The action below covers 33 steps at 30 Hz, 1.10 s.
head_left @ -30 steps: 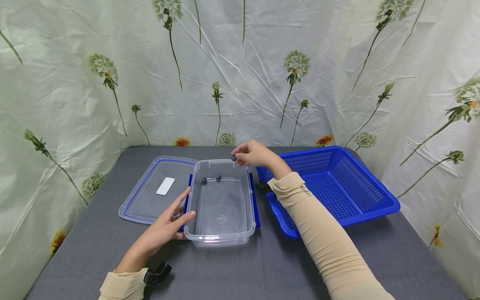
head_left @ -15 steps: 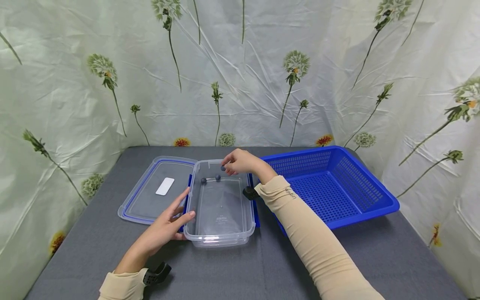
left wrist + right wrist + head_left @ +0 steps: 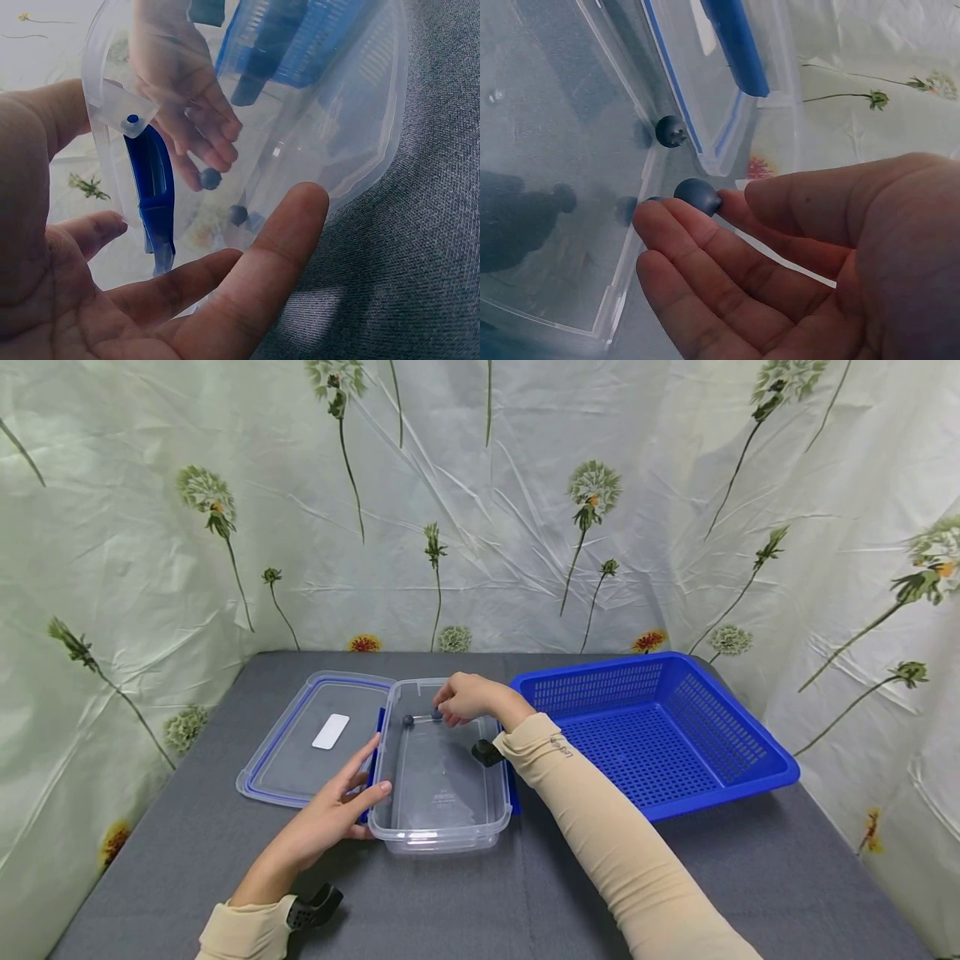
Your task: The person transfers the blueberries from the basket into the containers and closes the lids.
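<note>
A clear plastic container (image 3: 442,777) with blue side latches stands on the grey cloth. My left hand (image 3: 330,810) rests against its left side, fingers spread and fairly straight, thumb at the rim. My right hand (image 3: 468,697) reaches into the far end and pinches a blueberry (image 3: 696,196) at its fingertips, low near the floor. Another blueberry (image 3: 408,721) lies at the far left inside. One more blueberry (image 3: 437,714) sits right at the right fingertips, partly hidden by them in the right wrist view.
The container's lid (image 3: 288,768), with a blue seal and a white label (image 3: 331,732), lies to the left. A blue perforated basket (image 3: 750,785) stands at the right. A flower-printed sheet (image 3: 487,527) hangs behind the table.
My right hand has moved left and down from above the container's far right corner into the container, carrying the blueberry. The left hand has stayed in place.
</note>
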Tool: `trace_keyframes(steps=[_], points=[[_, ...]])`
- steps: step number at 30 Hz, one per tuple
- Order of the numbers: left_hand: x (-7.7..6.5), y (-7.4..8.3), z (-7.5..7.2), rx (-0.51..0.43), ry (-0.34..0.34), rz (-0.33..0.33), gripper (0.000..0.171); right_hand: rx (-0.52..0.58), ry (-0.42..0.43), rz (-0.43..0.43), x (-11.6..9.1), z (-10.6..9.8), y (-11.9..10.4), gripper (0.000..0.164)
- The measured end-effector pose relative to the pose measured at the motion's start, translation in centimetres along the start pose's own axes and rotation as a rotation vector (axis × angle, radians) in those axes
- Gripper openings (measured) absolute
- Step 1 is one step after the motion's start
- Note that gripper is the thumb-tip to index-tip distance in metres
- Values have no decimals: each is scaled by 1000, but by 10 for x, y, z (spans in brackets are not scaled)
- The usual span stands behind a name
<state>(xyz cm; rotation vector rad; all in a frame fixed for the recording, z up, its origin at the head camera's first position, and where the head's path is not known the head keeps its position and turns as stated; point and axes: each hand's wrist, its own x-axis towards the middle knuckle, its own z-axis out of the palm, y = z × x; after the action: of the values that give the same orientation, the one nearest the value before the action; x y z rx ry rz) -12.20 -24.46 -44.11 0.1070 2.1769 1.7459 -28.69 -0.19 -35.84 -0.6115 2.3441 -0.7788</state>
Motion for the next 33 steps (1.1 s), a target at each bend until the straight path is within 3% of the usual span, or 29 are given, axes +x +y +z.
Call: trace_keyframes(steps=[12, 33], points=[[0, 1, -1, 23, 4, -6, 82, 16, -33, -6, 7, 9, -3, 42], [0, 1, -1, 21, -1, 6, 82, 2, 7, -36, 3, 4, -3, 39]])
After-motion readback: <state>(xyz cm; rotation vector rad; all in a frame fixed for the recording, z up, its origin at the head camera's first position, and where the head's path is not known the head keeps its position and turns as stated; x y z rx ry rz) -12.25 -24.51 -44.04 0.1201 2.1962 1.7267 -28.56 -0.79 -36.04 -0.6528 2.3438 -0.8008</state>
